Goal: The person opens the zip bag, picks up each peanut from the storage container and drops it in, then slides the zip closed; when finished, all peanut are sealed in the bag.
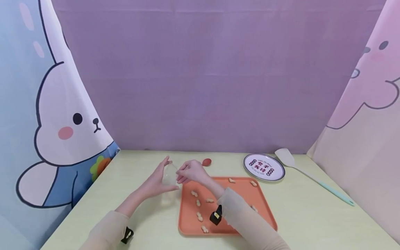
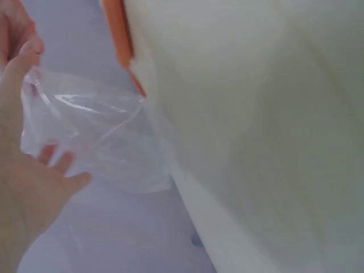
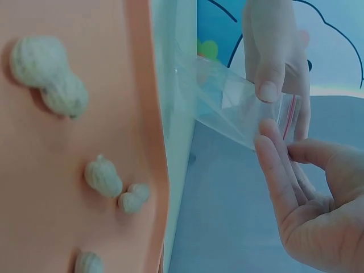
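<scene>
Clear plastic bag (image 1: 169,174): held in the air over the surface (image 1: 150,222), just off the left edge of the orange tray (image 1: 187,225), near the tray's far left corner. A red line runs along the bag close to both hands.

Left hand (image 1: 156,182): the grip holds the bag, thumb on one side and fingers spread on the other. Right hand (image 1: 192,171): the grip pinches the bag's edge between thumb and fingertips; the forearm crosses the tray.

Unshelled peanuts (image 1: 199,216): scattered in the tray, several toward its left edge, two by the far edge and one partly behind the right sleeve (image 1: 243,215).

Red rounded object (image 1: 207,162): beyond the tray's far edge, just beside the right hand. White plate (image 1: 264,167) with a dark rim and red characters: past the tray's far right corner. Spatula (image 1: 285,158): head near the surface's far right corner, turquoise handle (image 1: 335,192) toward the right edge. Behind the far edge I see a purple curtain (image 1: 200,86).
</scene>
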A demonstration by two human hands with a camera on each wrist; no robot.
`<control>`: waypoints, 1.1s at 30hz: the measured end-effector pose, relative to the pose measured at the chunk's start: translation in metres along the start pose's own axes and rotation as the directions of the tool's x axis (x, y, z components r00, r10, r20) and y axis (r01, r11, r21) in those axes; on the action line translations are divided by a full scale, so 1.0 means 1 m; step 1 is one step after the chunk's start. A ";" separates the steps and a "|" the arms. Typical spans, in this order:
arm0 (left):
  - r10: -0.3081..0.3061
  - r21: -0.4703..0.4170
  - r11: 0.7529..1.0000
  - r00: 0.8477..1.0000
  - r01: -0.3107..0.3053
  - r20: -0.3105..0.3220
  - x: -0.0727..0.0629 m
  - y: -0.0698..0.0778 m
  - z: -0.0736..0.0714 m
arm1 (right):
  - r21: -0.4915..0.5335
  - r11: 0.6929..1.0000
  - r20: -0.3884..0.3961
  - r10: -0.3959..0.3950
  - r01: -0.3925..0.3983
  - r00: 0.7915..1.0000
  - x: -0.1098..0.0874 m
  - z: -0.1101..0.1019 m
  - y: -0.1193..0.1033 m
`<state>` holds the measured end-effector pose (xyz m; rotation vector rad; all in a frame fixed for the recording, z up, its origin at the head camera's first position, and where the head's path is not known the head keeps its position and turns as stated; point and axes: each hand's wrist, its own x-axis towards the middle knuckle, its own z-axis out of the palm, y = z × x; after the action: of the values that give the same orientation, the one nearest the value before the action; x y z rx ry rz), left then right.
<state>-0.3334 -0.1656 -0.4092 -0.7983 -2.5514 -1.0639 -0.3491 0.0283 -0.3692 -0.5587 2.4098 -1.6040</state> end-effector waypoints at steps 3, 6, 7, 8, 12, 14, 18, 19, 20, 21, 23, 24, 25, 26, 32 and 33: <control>0.028 0.011 1.000 0.999 -0.027 -0.037 0.000 -0.001 0.000 | 0.012 1.000 -0.005 0.008 -0.008 1.000 0.000 0.000 0.001; 0.058 0.024 0.998 0.997 -0.057 -0.055 -0.001 -0.006 -0.001 | 0.025 1.000 -0.001 0.014 -0.014 1.000 0.000 0.000 0.003; 0.066 0.017 0.998 0.996 -0.065 -0.055 -0.001 -0.007 -0.001 | 0.026 1.000 0.002 0.013 -0.013 1.000 0.000 0.000 0.003; 0.073 0.006 0.997 0.996 -0.073 -0.053 -0.001 -0.008 -0.001 | 0.025 1.000 0.006 0.011 -0.011 1.000 0.000 0.000 0.003; 0.062 -0.028 0.998 0.998 -0.063 -0.021 -0.001 -0.010 0.000 | 0.026 1.000 0.013 -0.005 0.004 1.000 0.000 0.001 0.003; 0.051 -0.017 0.999 0.999 -0.051 -0.011 -0.001 -0.010 -0.001 | 0.028 1.000 0.010 -0.008 0.008 1.000 0.000 0.002 0.003; 0.064 0.023 0.998 0.998 -0.064 -0.013 0.001 -0.010 -0.001 | 0.034 0.999 0.001 -0.011 0.011 1.000 -0.001 0.001 0.004; 0.078 0.038 0.996 0.997 -0.077 -0.024 0.001 -0.010 -0.001 | 0.034 0.999 -0.002 -0.013 0.013 1.000 -0.001 0.001 0.004; 0.090 0.046 0.995 0.995 -0.089 -0.034 0.002 -0.011 -0.002 | 0.034 0.999 -0.004 -0.017 0.017 1.000 -0.001 0.001 0.004; 0.104 0.054 0.993 0.994 -0.101 -0.044 0.002 -0.011 -0.001 | 0.034 0.999 -0.007 -0.020 0.020 1.000 -0.001 0.000 0.005; 0.133 0.069 0.989 0.989 -0.128 -0.064 0.004 -0.013 -0.001 | 0.038 0.999 -0.011 -0.030 0.031 0.999 -0.002 -0.001 0.005; 0.143 0.075 0.988 0.987 -0.138 -0.069 0.004 -0.013 -0.001 | 0.040 0.998 -0.012 -0.038 0.038 0.999 -0.002 -0.002 0.006; 0.152 0.073 0.986 0.986 -0.147 -0.074 0.005 -0.013 -0.001 | 0.038 0.998 -0.011 -0.046 0.046 0.999 -0.003 -0.003 0.005; 0.156 0.072 0.986 0.985 -0.151 -0.075 0.005 -0.013 0.000 | 0.035 0.998 -0.008 -0.053 0.053 0.999 -0.004 -0.003 0.005; 0.151 0.044 0.988 0.985 -0.148 -0.082 0.002 -0.012 0.002 | -0.025 0.993 0.023 -0.117 0.118 0.993 -0.011 -0.012 0.007; 0.150 0.041 0.988 0.985 -0.147 -0.082 0.002 -0.012 0.003 | -0.045 0.990 0.028 -0.135 0.137 0.990 -0.013 -0.015 0.008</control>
<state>-0.3420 -0.1702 -0.4172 -0.8987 -2.3917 -0.9824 -0.3445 0.0490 -0.3714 -0.7625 2.4436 -1.5853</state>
